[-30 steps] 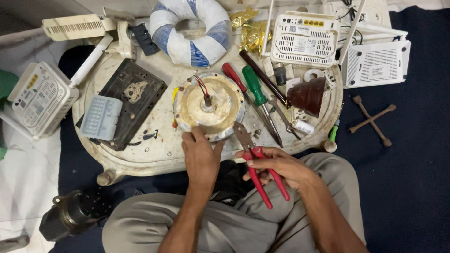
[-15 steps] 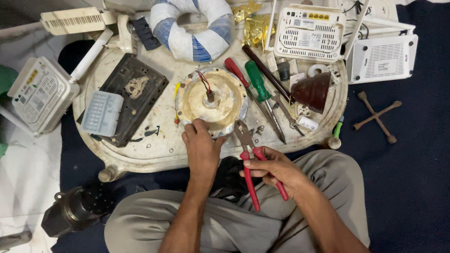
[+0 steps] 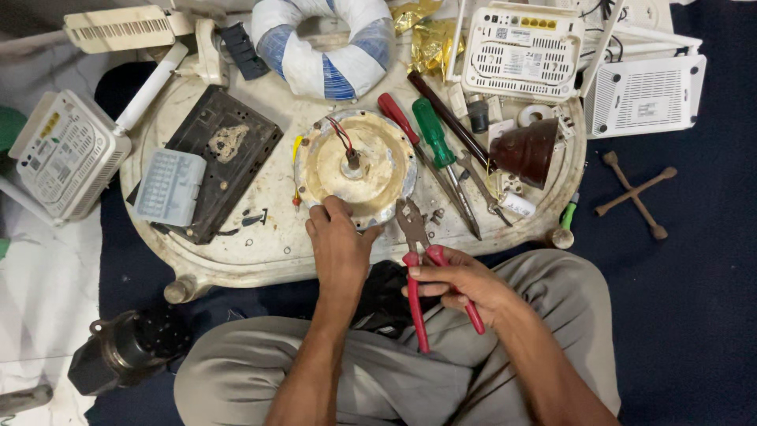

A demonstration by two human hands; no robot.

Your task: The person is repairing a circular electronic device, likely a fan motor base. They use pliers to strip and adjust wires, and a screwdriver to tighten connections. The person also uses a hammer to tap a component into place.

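While the person sits cross-legged before a low, worn oval table (image 3: 236, 260), the left hand (image 3: 341, 248) rests on the near rim of a round, cream-coloured motor housing (image 3: 356, 167) that lies flat on the middle of the table, fingertips touching its edge; this grip is loose, steadying the housing without clasping it. The right hand (image 3: 465, 282) is closed around the red handles of a pair of pliers (image 3: 416, 260), whose metal nose points up at the housing's lower right rim (whether the nose actually bites on anything there is too small to tell). A short bunch of red and dark wires (image 3: 341, 136) sticks up beside the central shaft.

As for progress, the housing looks closed, its top cover sitting flush, so I judge the work to be at an early stage: the tool is brought to the rim, but nothing appears taken off yet. A few small screws or bits lie just beside the pliers, though I cannot say where they come from.

Around it are a red-handled screwdriver (image 3: 394, 114) and a green-handled screwdriver (image 3: 430, 132) just right of the housing, a dark brown cone-shaped cap (image 3: 527, 151) beyond them, a black flat plate (image 3: 217, 162) with a pale blue box (image 3: 169, 188) on it to the left, and a white-and-blue wrapped ring (image 3: 323, 47) at the far edge. White routers lie around the table.
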